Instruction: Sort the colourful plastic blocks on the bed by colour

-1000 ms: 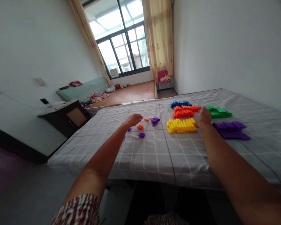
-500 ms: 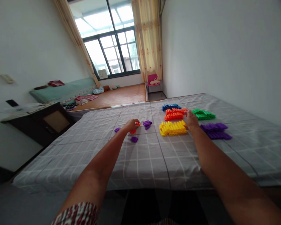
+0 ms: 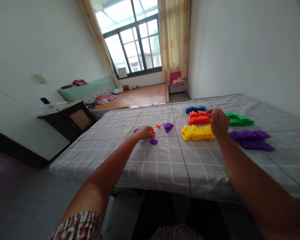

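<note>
My left hand (image 3: 144, 133) is low over the sheet with its fingers closed on a small orange plastic piece (image 3: 152, 132). Just beyond it lies a loose orange piece (image 3: 158, 126). Around it are purple pieces: a small cluster (image 3: 168, 126), one nearer me (image 3: 153, 141), and one partly behind the hand (image 3: 136, 130). My right hand (image 3: 220, 123) is at the right end of the orange pile (image 3: 198, 117), its fingertips pinched at an orange piece there, partly hidden. The yellow pile (image 3: 197, 132) sits just left of my right wrist.
Blue (image 3: 195, 109), green (image 3: 240, 119) and purple piles (image 3: 250, 138) stand around the right hand on the checked grey sheet (image 3: 110, 143). A dark cabinet (image 3: 72, 121) is at the left. Beyond are a wooden platform (image 3: 142, 95) and a pink chair (image 3: 175, 78).
The view has swung left, so things sit further right. A loose orange piece now shows beyond my left hand. My right hand stays by the orange pile, its wrist turned and raised slightly.
</note>
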A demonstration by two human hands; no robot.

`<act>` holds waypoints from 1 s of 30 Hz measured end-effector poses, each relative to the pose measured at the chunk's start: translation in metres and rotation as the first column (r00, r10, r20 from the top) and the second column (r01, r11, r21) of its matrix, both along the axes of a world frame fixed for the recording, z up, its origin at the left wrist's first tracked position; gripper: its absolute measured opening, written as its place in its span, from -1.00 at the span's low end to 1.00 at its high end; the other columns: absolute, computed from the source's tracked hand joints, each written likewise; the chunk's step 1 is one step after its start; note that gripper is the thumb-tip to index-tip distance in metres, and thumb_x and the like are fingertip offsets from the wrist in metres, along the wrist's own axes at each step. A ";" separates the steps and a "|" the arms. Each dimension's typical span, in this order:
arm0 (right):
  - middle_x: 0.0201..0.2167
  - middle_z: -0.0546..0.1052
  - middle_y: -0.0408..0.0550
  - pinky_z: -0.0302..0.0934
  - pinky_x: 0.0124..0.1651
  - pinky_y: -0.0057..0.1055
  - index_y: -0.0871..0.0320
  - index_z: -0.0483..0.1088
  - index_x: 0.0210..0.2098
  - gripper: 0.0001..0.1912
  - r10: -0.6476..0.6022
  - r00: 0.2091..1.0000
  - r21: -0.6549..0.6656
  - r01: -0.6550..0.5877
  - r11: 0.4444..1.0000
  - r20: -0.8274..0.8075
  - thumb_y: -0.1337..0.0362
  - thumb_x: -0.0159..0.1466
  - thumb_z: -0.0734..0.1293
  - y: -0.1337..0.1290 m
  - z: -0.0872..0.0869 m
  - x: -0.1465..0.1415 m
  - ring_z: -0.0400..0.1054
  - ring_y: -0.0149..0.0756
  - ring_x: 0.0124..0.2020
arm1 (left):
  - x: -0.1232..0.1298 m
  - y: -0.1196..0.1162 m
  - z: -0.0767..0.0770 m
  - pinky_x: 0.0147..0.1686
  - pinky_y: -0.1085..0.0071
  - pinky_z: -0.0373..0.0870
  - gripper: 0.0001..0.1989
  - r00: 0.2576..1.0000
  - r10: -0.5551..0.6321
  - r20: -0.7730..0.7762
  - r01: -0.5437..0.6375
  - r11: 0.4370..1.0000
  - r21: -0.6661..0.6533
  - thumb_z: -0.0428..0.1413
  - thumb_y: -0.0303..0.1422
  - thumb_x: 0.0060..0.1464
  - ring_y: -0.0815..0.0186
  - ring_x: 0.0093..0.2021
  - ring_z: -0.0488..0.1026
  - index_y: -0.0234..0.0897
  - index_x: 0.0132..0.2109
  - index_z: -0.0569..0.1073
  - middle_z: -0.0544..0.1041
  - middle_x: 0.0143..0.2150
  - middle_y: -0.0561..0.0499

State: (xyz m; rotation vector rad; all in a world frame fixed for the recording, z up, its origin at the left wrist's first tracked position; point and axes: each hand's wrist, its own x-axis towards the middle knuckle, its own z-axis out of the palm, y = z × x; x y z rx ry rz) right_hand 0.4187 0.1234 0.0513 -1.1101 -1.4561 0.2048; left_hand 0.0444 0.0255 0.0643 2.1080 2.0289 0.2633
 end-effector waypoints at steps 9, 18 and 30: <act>-0.34 0.49 0.04 0.21 -0.02 -0.17 0.16 0.37 -0.38 -0.55 -0.090 0.916 -0.283 -0.026 0.959 -0.391 -0.01 0.31 0.03 0.061 -0.035 0.020 0.36 -0.18 -0.21 | 0.070 0.069 0.019 -0.16 0.41 0.42 -0.62 0.985 -0.104 0.140 0.071 0.972 0.225 0.18 -0.40 -0.07 0.29 -0.18 0.51 -0.24 -0.03 0.45 0.55 -0.09 -0.04; -0.25 0.56 0.09 0.17 0.09 -0.19 0.16 0.46 -0.32 -0.41 -0.004 0.900 -0.303 -0.143 0.942 -0.436 -0.15 0.27 0.02 0.056 -0.034 0.013 0.39 -0.16 -0.08 | 0.194 0.161 0.029 -0.05 0.26 0.40 -0.69 0.916 -0.393 0.084 0.348 0.879 0.324 0.17 -0.39 -0.08 0.20 -0.13 0.47 -0.25 -0.12 0.53 0.57 -0.16 -0.05; -0.27 0.58 0.14 0.25 0.00 -0.21 0.17 0.52 -0.28 -0.33 0.048 0.972 -0.293 -0.117 0.949 -0.231 -0.07 0.33 -0.08 0.055 -0.034 0.005 0.43 -0.11 -0.10 | 0.207 0.186 0.015 0.09 0.21 0.34 -0.65 0.891 -0.454 0.015 0.432 0.857 0.281 0.16 -0.43 -0.08 0.15 0.00 0.46 -0.30 -0.07 0.53 0.55 -0.03 -0.11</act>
